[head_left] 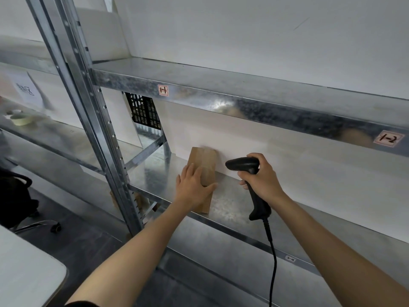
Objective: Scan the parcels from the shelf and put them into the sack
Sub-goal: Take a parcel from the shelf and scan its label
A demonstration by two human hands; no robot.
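Note:
A flat brown cardboard parcel (207,165) lies on the middle metal shelf (230,202), its far end against the white wall. My left hand (192,185) rests flat on top of it with straight fingers, covering its middle. To the right, my right hand (262,176) grips the handle of a black corded barcode scanner (245,163), whose head points left toward the parcel. The scanner's cable (272,258) hangs down past the shelf edge. No sack is in view.
The upper shelf (243,100) carries labels 1-1 and 1-2. A steel upright (99,134) stands left of the parcel. A black crate (143,111) sits behind it, a tape roll (21,119) on the left shelf, an office chair (17,200) and a white table corner (26,271) lower left.

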